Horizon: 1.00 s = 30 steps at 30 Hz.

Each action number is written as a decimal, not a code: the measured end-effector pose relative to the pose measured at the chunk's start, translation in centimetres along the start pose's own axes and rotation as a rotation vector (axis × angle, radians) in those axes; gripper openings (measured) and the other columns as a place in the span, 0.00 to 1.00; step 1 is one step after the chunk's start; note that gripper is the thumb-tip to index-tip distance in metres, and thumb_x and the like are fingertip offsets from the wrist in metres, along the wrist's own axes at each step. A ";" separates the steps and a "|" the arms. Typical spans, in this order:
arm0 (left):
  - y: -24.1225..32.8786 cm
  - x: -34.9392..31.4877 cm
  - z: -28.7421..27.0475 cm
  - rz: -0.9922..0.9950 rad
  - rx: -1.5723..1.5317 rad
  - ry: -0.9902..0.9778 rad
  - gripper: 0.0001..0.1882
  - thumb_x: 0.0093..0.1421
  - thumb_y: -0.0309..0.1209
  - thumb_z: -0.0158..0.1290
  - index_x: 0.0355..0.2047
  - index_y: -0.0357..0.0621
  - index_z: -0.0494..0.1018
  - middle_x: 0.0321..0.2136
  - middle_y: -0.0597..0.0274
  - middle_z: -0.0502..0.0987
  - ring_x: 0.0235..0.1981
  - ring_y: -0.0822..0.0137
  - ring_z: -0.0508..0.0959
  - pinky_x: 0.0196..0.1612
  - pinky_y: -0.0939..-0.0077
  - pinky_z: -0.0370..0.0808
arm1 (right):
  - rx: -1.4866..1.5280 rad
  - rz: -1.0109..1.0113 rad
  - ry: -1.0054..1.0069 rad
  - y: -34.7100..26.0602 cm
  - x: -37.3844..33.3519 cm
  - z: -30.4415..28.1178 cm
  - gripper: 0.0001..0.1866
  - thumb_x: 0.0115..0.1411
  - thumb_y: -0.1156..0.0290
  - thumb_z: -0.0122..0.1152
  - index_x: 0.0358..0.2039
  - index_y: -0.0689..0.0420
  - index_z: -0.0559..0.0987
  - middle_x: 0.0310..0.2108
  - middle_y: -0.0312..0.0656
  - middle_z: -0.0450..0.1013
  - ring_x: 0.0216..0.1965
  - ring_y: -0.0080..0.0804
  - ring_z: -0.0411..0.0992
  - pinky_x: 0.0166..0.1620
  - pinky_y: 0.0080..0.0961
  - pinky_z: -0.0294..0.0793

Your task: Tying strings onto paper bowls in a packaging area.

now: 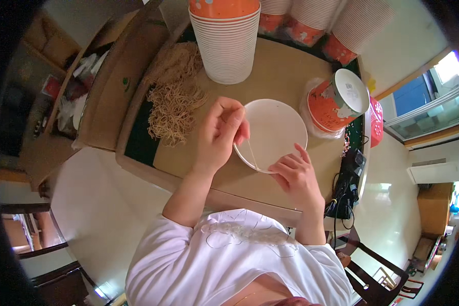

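Note:
A round paper tub (278, 127) with a white inside stands on the table in front of me, its mouth facing up. At its left rim my left hand (222, 130) is closed, pinching a thin pale cord (253, 154). The cord runs taut down across the tub's opening to the near rim. There my right hand (297, 176) has its thumb and index finger closed at the rim, with other fingers raised; its exact grip is partly hidden. Left of the tub lies a tangled heap of tan cords (173, 115).
Behind stands a tall stack of nested white tubs (224, 48); several more stacks (311, 23) line the back. An orange patterned tub (331, 104) sits upside down at right, beside a pink plastic basket (376, 122). Black cables and adapters (349, 181) lie along the right edge. A cardboard box (112, 97) is at left.

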State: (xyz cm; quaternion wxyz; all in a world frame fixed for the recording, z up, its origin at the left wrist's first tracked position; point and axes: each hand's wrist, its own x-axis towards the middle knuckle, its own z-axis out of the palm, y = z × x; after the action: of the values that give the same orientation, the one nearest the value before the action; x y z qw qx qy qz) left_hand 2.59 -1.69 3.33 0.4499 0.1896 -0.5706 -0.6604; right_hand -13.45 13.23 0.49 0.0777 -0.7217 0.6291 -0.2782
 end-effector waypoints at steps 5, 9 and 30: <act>1.1 -1.7 0.3 -0.090 -0.011 -0.126 0.04 0.66 0.28 0.46 0.36 0.41 0.66 0.19 0.65 0.71 0.18 0.80 0.66 0.22 0.87 0.64 | -0.022 0.088 -0.004 -1.3 0.6 -1.5 0.12 0.48 0.68 0.66 0.34 0.52 0.78 0.29 0.36 0.74 0.38 0.35 0.73 0.60 0.49 0.59; 1.5 -2.5 1.2 -0.042 -0.029 -0.172 0.03 0.65 0.25 0.47 0.37 0.39 0.66 0.20 0.64 0.71 0.19 0.79 0.67 0.22 0.87 0.65 | 0.105 0.044 0.035 -1.9 1.6 -0.4 0.12 0.51 0.67 0.64 0.37 0.51 0.77 0.33 0.37 0.73 0.41 0.35 0.72 0.58 0.45 0.61; 4.4 0.5 1.4 0.506 0.828 -0.365 0.12 0.45 0.25 0.63 0.32 0.51 0.79 0.44 0.59 0.73 0.45 0.60 0.72 0.47 0.68 0.69 | 0.626 0.216 0.216 -3.0 3.4 1.4 0.08 0.55 0.75 0.61 0.37 0.55 0.78 0.27 0.39 0.73 0.32 0.32 0.73 0.40 0.23 0.72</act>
State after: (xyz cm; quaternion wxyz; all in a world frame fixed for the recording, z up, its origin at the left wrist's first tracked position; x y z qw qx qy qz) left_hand 2.91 -1.01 7.92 0.3760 0.0896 -0.8813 -0.2719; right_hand -9.98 10.22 1.75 0.2572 -0.5587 0.5906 -0.5224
